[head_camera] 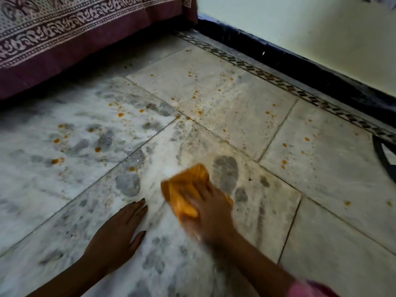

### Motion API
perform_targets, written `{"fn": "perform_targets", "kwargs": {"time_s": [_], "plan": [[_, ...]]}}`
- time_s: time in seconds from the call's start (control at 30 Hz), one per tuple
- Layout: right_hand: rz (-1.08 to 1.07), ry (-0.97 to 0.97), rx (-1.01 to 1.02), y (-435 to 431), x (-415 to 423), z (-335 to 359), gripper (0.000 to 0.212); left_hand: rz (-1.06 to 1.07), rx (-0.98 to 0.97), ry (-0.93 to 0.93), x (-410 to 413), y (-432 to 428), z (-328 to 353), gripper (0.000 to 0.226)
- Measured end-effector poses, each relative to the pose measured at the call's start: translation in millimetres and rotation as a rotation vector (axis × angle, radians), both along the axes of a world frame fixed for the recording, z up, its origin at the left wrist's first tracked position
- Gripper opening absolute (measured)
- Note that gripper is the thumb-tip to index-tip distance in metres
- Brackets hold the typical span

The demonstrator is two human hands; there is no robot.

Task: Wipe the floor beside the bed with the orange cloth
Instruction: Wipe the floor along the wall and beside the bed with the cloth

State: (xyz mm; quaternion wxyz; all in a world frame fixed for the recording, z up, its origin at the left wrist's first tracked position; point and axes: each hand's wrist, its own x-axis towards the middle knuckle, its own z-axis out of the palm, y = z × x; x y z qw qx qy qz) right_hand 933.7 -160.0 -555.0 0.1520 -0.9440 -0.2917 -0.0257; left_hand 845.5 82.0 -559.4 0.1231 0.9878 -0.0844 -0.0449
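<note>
Floor: pale marble slab floor (225, 93) with grey blotches, under both hands and spreading ahead of them.
Bed: maroon patterned bed cover (64, 39), far ahead and left of the left hand (115, 232).
Wall: pale green wall (300, 28) above black skirting (278, 61), ahead and right of the right hand (210, 211).
Spots: orange splashes (121, 114) beyond both hands.
Cloth: bunched orange cloth (188, 181) on the floor under the right fingers. It is blurred, and its long axis roughly follows the hand, pointing away from the person.
Right hand: fingers spread, pressing the cloth.
Left hand: flat on the floor, just left of the cloth.

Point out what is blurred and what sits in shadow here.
Head view: the right hand and orange cloth are smeared by motion blur; the left hand on the floor is sharper; the strip along the bed lies in deep shadow.
</note>
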Motion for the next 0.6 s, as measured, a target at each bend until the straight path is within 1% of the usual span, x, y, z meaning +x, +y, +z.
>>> {"fn": "perform_targets", "kwargs": {"time_s": [0.07,0.1,0.13,0.2,0.23,0.3,0.33,0.37,0.4,0.47,0.53,0.57,0.6], "plan": [[0.125,-0.046,0.019,-49.6,-32.4,0.0,0.062,0.012,-0.010,-0.026,-4.7,7.4,0.2,0.066],[0.135,-0.083,0.027,-76.3,-37.2,1.6,0.059,0.026,-0.018,-0.043,-8.3,10.6,0.1,0.066],[0.089,-0.094,0.028,-99.2,-31.3,1.2,0.058,0.042,-0.028,-0.054,-11.7,12.6,0.5,0.066],[-0.128,-0.084,-0.016,-112.2,8.3,-3.5,0.061,0.076,-0.029,-0.091,-17.5,15.9,1.1,0.066],[-0.262,-0.075,-0.055,-100.5,34.7,-4.7,0.066,0.085,-0.029,-0.102,-20.0,15.6,1.6,0.067],[-0.491,-0.001,-0.103,-52.6,80.1,1.6,0.076,0.098,-0.028,-0.095,-20.9,11.8,2.5,0.068],[-0.543,0.065,-0.129,-23.7,96.5,4.8,0.076,0.111,-0.020,-0.100,-20.5,10.0,2.3,0.068],[-0.524,0.117,-0.151,4.0,106.2,6.7,0.074,0.121,-0.024,-0.103,-19.5,8.7,1.8,0.068],[-0.458,0.126,-0.164,27.9,106.4,5.0,0.073,0.126,-0.043,-0.101,-18.9,8.5,1.1,0.067],[-0.183,0.014,-0.156,58.8,73.0,-0.5,0.074,0.141,-0.082,-0.087,-20.1,9.9,-0.5,0.067],[0.085,-0.004,-0.133,53.2,12.4,-4.7,0.074,0.136,-0.101,-0.075,-21.7,13.4,-1.2,0.066],[0.174,0.019,-0.136,35.1,-12.8,-6.6,0.073,0.128,-0.109,-0.071,-22.4,15.0,-2.0,0.064],[0.232,-0.008,-0.124,10.1,-29.1,-7.1,0.071,0.122,-0.115,-0.072,-23.4,16.1,-2.3,0.063]]}}
